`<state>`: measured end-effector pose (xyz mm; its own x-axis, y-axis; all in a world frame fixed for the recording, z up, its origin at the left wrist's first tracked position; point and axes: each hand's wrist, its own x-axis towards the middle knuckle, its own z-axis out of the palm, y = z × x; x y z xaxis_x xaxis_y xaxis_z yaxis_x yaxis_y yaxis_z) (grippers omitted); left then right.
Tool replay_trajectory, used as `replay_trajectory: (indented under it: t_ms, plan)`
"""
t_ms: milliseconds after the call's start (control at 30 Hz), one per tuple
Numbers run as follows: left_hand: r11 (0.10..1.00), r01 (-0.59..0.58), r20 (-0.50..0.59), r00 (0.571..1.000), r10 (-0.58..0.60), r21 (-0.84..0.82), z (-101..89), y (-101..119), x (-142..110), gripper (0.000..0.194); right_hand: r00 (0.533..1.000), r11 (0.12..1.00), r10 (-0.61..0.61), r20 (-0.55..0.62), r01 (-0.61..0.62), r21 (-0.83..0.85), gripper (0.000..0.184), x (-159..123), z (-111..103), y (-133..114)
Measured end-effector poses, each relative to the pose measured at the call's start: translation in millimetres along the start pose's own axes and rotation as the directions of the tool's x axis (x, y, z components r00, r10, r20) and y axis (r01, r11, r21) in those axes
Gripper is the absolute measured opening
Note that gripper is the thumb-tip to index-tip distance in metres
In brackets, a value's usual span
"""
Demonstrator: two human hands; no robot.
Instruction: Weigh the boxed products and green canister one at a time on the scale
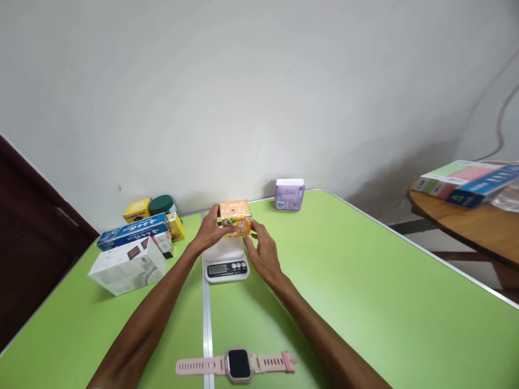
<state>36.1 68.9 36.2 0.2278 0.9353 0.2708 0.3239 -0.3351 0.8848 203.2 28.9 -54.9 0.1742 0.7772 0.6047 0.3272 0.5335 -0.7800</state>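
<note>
Box (235,209): orange, green print. Scale (222,249): white, black panel (227,268). Worktop (344,281): green. Watch (239,365): pink, black screen. Far pack (289,196): purple, white top. Left carton (130,265): white.

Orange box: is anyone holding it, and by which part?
Yes, the orange box appears held by its sides: the left hand at its left, thumb across the front; the right hand with fingers at its lower right.

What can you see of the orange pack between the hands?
The orange pack is boxy and glossy, apparently plastic-wrapped, with green and pale printing on its front; the lettering is too small to read. It is roughly level above the platform of the white scale; whether they touch is unclear. The left hand grips its left side, thumb across the front; the right hand is at its right side.
</note>
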Motion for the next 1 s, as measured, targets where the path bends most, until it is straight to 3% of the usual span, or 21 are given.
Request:
replay_trajectory:
  t_ms: [133,267,400,500,633,767,1000]
  plan:
    - [0.998,0.058,-0.046,0.997,-0.059,-0.017,-26.5,-12,-31,0.061,0.994,1.0,0.002,0.111,0.0,-0.015,0.046,-15,24,-9]
    - [0.995,0.099,-0.061,0.993,-0.099,-0.017,-33.5,-29,-42,0.063,0.986,0.999,0.016,0.164,-0.008,-0.05,0.048,-24,36,-7]
    - [0.995,0.091,-0.025,0.995,-0.092,-0.028,-34.3,-40,-43,0.084,0.985,0.999,0.027,0.17,-0.019,-0.044,0.051,-28,31,2]
    - [0.994,0.104,-0.123,0.987,-0.101,0.018,-35.1,-54,-59,0.109,0.987,0.992,0.119,0.106,-0.114,-0.055,0.057,-33,15,19]
    - [0.978,0.182,-0.306,0.93,-0.205,-0.102,-32.4,-85,-95,0.092,0.967,0.959,0.255,0.004,-0.253,-0.125,0.061,-38,-5,47]
    - [0.968,0.187,-0.393,0.888,-0.24,-0.168,-25.2,-108,-117,0.084,0.972,0.958,0.233,0.007,-0.229,-0.17,0.057,-40,-8,58]
    - [0.968,0.193,-0.416,0.876,-0.244,-0.16,-18.0,-104,-115,0.086,0.964,0.951,0.266,-0.022,-0.266,-0.157,0.054,-41,-8,52]
